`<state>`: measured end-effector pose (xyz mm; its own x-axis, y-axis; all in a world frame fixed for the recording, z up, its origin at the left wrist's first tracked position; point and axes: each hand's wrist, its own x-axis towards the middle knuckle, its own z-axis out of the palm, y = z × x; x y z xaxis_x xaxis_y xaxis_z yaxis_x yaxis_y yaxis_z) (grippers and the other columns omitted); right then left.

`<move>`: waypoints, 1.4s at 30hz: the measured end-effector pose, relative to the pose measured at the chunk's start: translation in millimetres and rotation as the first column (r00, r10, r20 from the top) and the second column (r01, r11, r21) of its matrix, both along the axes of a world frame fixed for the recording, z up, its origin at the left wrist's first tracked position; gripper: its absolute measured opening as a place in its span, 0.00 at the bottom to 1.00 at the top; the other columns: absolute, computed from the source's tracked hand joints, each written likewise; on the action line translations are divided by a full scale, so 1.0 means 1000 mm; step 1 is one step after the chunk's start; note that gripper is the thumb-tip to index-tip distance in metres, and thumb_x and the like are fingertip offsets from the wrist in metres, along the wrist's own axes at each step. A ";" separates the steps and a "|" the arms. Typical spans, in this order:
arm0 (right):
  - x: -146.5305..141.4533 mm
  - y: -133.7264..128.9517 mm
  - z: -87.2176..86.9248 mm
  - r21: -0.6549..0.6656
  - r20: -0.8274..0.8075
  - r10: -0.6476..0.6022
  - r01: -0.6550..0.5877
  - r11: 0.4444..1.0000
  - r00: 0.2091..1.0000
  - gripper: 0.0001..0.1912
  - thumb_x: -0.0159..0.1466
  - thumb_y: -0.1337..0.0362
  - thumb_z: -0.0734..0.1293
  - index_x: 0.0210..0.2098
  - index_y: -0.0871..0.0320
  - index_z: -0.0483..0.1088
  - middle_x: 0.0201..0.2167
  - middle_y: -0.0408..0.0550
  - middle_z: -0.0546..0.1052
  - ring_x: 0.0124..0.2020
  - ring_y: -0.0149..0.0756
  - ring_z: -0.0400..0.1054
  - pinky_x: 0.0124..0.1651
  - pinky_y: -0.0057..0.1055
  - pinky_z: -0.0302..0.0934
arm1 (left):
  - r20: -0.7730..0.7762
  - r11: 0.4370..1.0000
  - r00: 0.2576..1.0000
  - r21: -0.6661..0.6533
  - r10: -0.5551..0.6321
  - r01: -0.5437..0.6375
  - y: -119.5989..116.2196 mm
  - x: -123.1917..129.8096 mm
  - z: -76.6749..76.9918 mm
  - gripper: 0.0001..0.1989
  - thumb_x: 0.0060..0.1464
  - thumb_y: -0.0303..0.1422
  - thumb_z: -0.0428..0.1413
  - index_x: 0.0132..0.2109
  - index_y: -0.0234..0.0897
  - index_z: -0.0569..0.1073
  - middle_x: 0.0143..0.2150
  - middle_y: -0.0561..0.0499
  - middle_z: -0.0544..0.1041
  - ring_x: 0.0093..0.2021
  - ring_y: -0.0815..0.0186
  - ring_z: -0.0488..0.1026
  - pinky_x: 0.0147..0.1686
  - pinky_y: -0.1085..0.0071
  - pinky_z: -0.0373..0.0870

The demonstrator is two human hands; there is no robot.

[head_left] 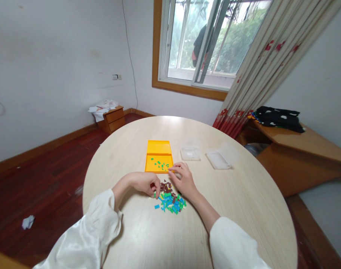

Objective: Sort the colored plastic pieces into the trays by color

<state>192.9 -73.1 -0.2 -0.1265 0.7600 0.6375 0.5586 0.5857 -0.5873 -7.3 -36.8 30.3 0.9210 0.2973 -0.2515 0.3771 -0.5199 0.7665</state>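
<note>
A heap of small toy building bricks (173,203) in blue, green, brown and pale colours lies on the round table. At its left edge my left hand (146,184) reaches down with curled fingers, thumb and forefinger pinched close to a small green piece; what they hold is too small to make out. Beyond the heap sits an open yellow plastic case (158,146), its lid folded back. Several loose green bricks (159,163) are scattered in its near half. My right hand (184,179) hovers at the case's right front corner, fingers slightly apart, with nothing visible between them.
Two clear plastic boxes, one (190,153) behind my right hand and another (218,160) farther right, stand on the table (243,216). A wooden cabinet (307,149) with dark folded cloth (279,118) is at right. A small drawer unit (114,117) with papers stands back left.
</note>
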 end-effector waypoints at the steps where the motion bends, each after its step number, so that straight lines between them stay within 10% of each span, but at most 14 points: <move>1: 0.001 -0.004 0.004 -0.034 0.006 0.041 -0.041 0.999 0.999 0.05 0.59 0.68 0.66 0.31 0.56 0.74 0.33 0.48 0.71 0.39 0.38 0.64 0.43 0.38 0.62 | 0.019 1.000 1.000 -0.019 0.009 -0.009 0.001 -0.001 0.000 0.10 0.41 0.20 0.56 0.32 0.35 0.78 0.22 0.58 0.64 0.22 0.75 0.57 0.22 0.80 0.54; 9: 0.023 -0.037 0.030 -0.352 0.122 0.347 -0.287 0.891 0.930 0.06 0.56 0.71 0.68 0.29 0.54 0.75 0.39 0.47 0.70 0.44 0.37 0.64 0.50 0.39 0.60 | 0.209 0.959 0.938 -0.128 0.275 -0.253 0.007 -0.003 0.003 0.07 0.45 0.31 0.59 0.32 0.31 0.77 0.20 0.58 0.61 0.21 0.76 0.55 0.21 0.77 0.51; 15: 0.025 -0.043 0.025 -0.375 0.231 0.387 -0.286 0.882 0.892 0.13 0.60 0.73 0.65 0.39 0.49 0.76 0.43 0.48 0.70 0.48 0.39 0.62 0.52 0.43 0.58 | 0.414 0.715 0.598 -0.232 0.686 -0.660 0.018 0.000 -0.004 0.11 0.44 0.35 0.60 0.32 0.29 0.76 0.19 0.57 0.62 0.21 0.75 0.57 0.22 0.75 0.54; 22: 0.022 -0.042 0.020 -0.367 0.276 0.392 -0.281 0.887 0.878 0.17 0.58 0.74 0.66 0.40 0.48 0.76 0.43 0.47 0.70 0.48 0.38 0.62 0.52 0.43 0.58 | 0.451 0.559 0.411 -0.267 0.793 -0.785 0.025 0.002 -0.007 0.14 0.42 0.36 0.61 0.34 0.28 0.77 0.21 0.56 0.64 0.22 0.73 0.60 0.24 0.74 0.56; 31: 0.019 -0.042 0.019 -0.352 0.267 0.372 -0.270 0.896 0.889 0.10 0.57 0.71 0.69 0.36 0.49 0.76 0.40 0.47 0.71 0.46 0.39 0.64 0.50 0.42 0.58 | 0.495 0.552 0.359 -0.325 0.791 -0.768 0.020 0.004 -0.002 0.39 0.44 0.35 0.60 0.63 0.35 0.58 0.24 0.61 0.62 0.22 0.77 0.57 0.24 0.77 0.54; 35: 0.017 -0.042 0.018 -0.348 0.233 0.353 -0.261 0.901 0.906 0.06 0.57 0.70 0.69 0.31 0.52 0.76 0.38 0.47 0.72 0.44 0.38 0.65 0.49 0.41 0.59 | 0.485 0.564 0.390 -0.287 0.782 -0.774 0.022 0.004 -0.003 0.26 0.44 0.35 0.60 0.52 0.30 0.70 0.24 0.59 0.63 0.23 0.75 0.59 0.25 0.76 0.55; 42: 0.016 -0.039 0.023 -0.372 0.083 0.329 -0.277 0.886 0.941 0.04 0.59 0.69 0.67 0.29 0.56 0.73 0.32 0.46 0.74 0.38 0.35 0.68 0.43 0.36 0.62 | 0.320 0.739 0.666 -0.265 0.674 -0.620 0.013 0.006 -0.002 0.10 0.46 0.34 0.59 0.31 0.28 0.74 0.23 0.53 0.70 0.23 0.74 0.62 0.25 0.75 0.57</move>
<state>208.6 -112.5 22.6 -0.4546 0.8402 0.2957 0.4785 0.5104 -0.7145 -0.8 -24.3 28.7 0.5335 0.8457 -0.0126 0.2549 -0.1465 0.9558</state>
